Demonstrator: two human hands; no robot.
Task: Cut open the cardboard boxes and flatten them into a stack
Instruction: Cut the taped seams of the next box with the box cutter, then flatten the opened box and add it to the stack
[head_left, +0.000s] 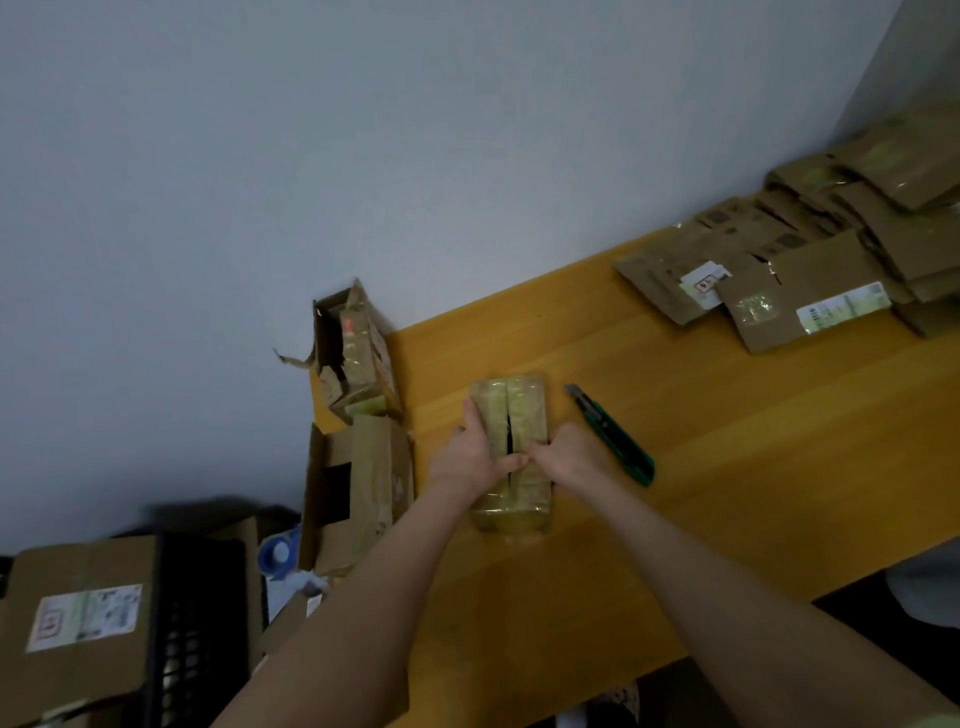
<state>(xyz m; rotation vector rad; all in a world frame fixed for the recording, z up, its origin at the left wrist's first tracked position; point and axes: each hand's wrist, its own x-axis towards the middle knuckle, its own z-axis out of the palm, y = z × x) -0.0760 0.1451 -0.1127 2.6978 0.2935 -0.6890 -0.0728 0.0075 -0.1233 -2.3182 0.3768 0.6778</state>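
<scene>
A small taped cardboard box (519, 405) lies on the wooden table (727, 441), its top seam slit along the middle into a dark gap. My left hand (472, 452) grips the box's left side, thumb at the slit. My right hand (563, 452) holds the right flap, fingers curled at the slit's near end. A green utility knife (613, 434) lies loose on the table just right of the box, blade end pointing away. A spread of flattened cardboard boxes (810, 270) is piled at the table's far right.
Two opened boxes (358, 364) (363, 483) stand at the table's left edge. Off the table at lower left are a labelled box (78, 613), a black crate (197, 634) and a blue tape roll (278, 558). A grey wall rises behind.
</scene>
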